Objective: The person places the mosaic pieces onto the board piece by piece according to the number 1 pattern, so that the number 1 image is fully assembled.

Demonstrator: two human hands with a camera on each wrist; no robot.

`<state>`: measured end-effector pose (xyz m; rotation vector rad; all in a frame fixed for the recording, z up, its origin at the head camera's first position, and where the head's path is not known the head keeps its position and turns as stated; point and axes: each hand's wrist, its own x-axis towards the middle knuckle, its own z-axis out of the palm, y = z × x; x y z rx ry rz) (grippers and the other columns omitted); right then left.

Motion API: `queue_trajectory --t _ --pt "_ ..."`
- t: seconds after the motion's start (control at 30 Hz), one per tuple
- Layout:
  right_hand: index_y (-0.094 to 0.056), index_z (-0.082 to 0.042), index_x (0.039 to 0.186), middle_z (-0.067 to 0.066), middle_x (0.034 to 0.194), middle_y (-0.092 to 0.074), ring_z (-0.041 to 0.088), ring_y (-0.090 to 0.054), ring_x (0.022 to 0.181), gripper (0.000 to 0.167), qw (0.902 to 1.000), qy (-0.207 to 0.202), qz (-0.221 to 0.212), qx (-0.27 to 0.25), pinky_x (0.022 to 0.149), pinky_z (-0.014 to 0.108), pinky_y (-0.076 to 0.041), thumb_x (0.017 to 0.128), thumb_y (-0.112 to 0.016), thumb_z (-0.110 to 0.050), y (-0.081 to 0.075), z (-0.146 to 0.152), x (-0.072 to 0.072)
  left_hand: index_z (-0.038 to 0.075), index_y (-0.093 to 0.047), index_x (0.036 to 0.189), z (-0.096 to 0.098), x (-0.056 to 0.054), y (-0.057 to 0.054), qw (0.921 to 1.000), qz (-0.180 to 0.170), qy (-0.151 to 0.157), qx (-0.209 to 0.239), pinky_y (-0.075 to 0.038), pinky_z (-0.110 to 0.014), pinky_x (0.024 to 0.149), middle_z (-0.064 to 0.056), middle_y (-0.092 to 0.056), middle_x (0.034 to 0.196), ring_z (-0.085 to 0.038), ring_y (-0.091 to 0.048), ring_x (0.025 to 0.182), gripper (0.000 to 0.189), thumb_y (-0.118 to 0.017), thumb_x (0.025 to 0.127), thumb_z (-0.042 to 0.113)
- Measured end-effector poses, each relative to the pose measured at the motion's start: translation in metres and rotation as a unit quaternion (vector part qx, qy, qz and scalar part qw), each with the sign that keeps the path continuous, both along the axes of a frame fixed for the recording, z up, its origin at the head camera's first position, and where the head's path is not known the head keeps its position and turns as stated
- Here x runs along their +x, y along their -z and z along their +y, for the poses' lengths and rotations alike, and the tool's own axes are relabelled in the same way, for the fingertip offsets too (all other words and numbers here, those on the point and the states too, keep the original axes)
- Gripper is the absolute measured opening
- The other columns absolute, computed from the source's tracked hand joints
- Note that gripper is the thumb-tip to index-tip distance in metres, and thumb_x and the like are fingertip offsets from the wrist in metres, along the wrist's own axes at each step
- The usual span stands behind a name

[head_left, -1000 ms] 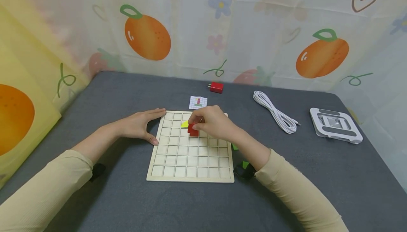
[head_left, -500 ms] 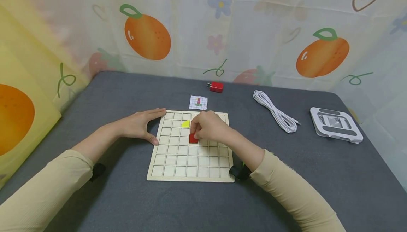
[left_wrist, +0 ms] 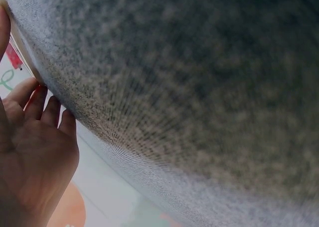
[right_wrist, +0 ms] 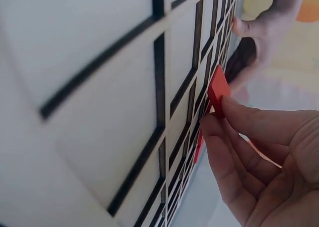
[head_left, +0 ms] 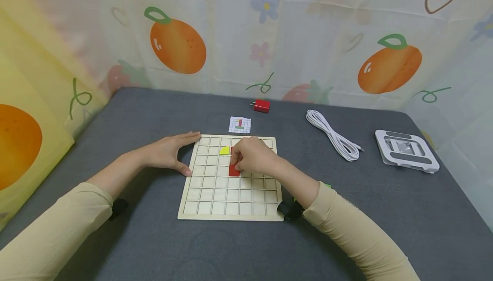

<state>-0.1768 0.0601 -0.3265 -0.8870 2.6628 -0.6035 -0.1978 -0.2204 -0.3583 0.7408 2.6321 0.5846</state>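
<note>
In the head view, a pale wooden grid board (head_left: 230, 217) lies on the table. My right hand (head_left: 255, 156) is over its middle, pinching a red square tile (head_left: 233, 171) between thumb and fingers. The right wrist view has this tile (right_wrist: 218, 90) tilted, one edge near the grid. More red (right_wrist: 199, 146) lies on the board behind the fingertips, mostly hidden. A yellow tile (head_left: 224, 150) sits in a cell near the far side. My left hand (head_left: 165, 152) touches the board's left edge, thumb and fingers spread along it.
A small paper with a coloured grid pattern (head_left: 240, 124) lies just beyond the board. Behind it is a red plug adapter (head_left: 262, 106). To the right are a coiled white cable (head_left: 333, 135) and a white-grey case (head_left: 407, 151). Green (head_left: 328, 185) peeks past the right sleeve.
The right hand has brought the red tile nearer, down one row of the grid, and lowered it toward the board. More of the yellow tile shows. The left hand has stayed in place.
</note>
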Motion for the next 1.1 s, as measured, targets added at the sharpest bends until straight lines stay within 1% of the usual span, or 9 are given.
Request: queue_trajectory --t 0.17,0.33,0.47,0.6,0.7,0.87,1.1 --pt "-0.077 -0.014 0.08 -0.004 0.075 -0.073 0.009 -0.061 0.073 0.011 1.0 -0.001 0.007 0.002 0.07 0.024 -0.048 0.081 -0.075 -0.003 0.0 -0.001 0.001 0.008 -0.026 0.157 0.0 0.0 0.001 1.0 0.001 0.0 0.0 -0.023 -0.064 0.118 -0.017 -0.022 0.165 -0.041 -0.019 0.153 0.119 -0.085 0.066 0.056" --pt "-0.078 -0.013 0.082 -0.001 0.079 -0.075 0.01 -0.062 0.076 0.012 0.9999 -0.001 0.008 0.007 0.072 0.024 -0.049 0.08 -0.073 -0.002 0.0 -0.001 0.001 0.007 -0.027 0.157 -0.001 0.0 0.0 1.0 0.002 0.003 0.006 -0.023 -0.064 0.118 -0.018 -0.023 0.165 -0.041 -0.02 0.153 0.119 -0.086 0.065 0.055" --pt "-0.077 -0.013 0.082 -0.002 0.079 -0.075 0.009 -0.062 0.074 0.016 0.9999 0.012 -0.003 -0.004 0.069 0.023 -0.048 0.08 -0.071 0.001 -0.003 0.001 0.001 0.006 -0.027 0.156 -0.001 0.001 -0.001 0.9999 0.002 0.005 0.01 -0.023 -0.064 0.118 -0.018 -0.023 0.165 -0.042 -0.02 0.153 0.119 -0.087 0.065 0.054" --pt "-0.077 -0.012 0.084 -0.001 0.078 -0.073 0.011 -0.062 0.073 0.014 0.9996 0.022 -0.001 -0.016 0.067 0.023 -0.048 0.082 -0.07 0.0 -0.01 0.006 0.0 0.007 -0.027 0.157 -0.001 0.001 0.0 1.0 -0.001 0.003 0.008 -0.023 -0.064 0.118 -0.018 -0.022 0.165 -0.041 -0.019 0.153 0.119 -0.086 0.066 0.055" --pt "-0.077 -0.011 0.087 0.0 0.081 -0.073 0.012 -0.063 0.076 0.01 0.9995 0.029 0.007 -0.014 0.069 0.024 -0.05 0.084 -0.071 -0.004 -0.014 0.013 -0.003 0.008 -0.026 0.157 -0.002 0.001 0.001 1.0 -0.001 0.002 0.008 -0.023 -0.064 0.118 -0.017 -0.022 0.165 -0.041 -0.019 0.153 0.119 -0.086 0.066 0.054" --pt "-0.077 -0.012 0.088 0.001 0.084 -0.074 0.013 -0.065 0.079 0.005 0.9988 0.048 0.003 -0.006 0.072 0.027 -0.051 0.085 -0.074 -0.008 -0.018 0.031 -0.009 0.009 -0.026 0.157 -0.003 0.001 0.002 0.9999 -0.001 0.003 0.01 -0.024 -0.064 0.118 -0.017 -0.022 0.165 -0.041 -0.019 0.153 0.119 -0.086 0.066 0.055" --pt "-0.076 -0.009 0.09 0.004 0.083 -0.075 0.013 -0.063 0.073 0.005 0.9979 0.063 -0.016 0.004 0.064 0.024 -0.047 0.085 -0.074 -0.009 -0.018 0.065 -0.014 0.009 -0.026 0.157 -0.003 0.002 0.0 0.9999 0.001 0.008 0.012 -0.024 -0.064 0.117 -0.018 -0.022 0.165 -0.041 -0.019 0.153 0.118 -0.086 0.066 0.054"
